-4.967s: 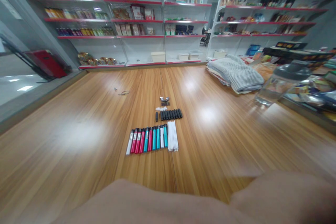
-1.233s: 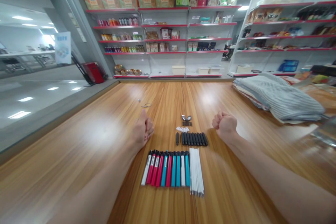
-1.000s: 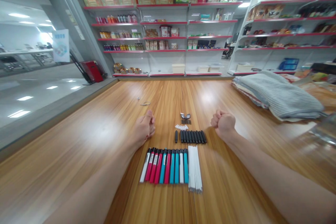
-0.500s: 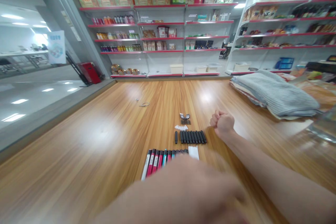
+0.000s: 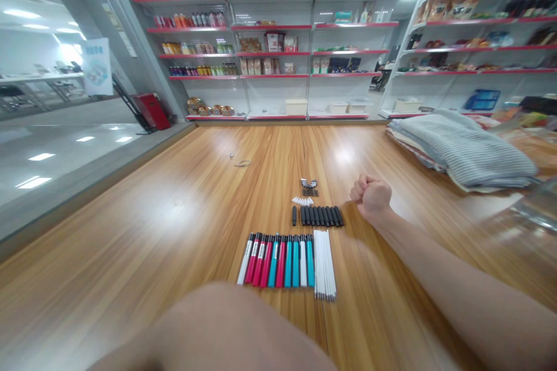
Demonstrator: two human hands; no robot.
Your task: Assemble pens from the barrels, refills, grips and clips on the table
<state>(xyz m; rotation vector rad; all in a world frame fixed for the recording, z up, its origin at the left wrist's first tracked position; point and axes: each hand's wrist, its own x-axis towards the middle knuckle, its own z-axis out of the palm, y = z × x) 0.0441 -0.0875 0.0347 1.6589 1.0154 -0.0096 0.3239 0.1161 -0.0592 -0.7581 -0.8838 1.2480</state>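
Note:
My right hand (image 5: 372, 197) rests on the wooden table (image 5: 174, 226) as a closed fist, nothing visible in it, just right of a row of black pen caps (image 5: 321, 215). Low in the view lies a blurred stretch of my left arm (image 5: 217, 330), close to the camera, with its fingers hidden. Between the arms lies a row of white, red and teal pen barrels (image 5: 278, 252), and white refills (image 5: 324, 264) lie beside it. Behind the caps sit small white tips (image 5: 302, 201) and small metal parts (image 5: 308, 184).
A folded striped cloth (image 5: 465, 148) lies on a pile at the right, with a clear container (image 5: 539, 206) blurred at the right edge. A small wire ring (image 5: 242, 163) lies further back on the table. Stocked red-edged shelves (image 5: 270, 52) line the back wall.
My left hand, a fist beside the pens a second ago, has pulled back toward the camera; only a blurred arm shows now. The right fist has stayed put.

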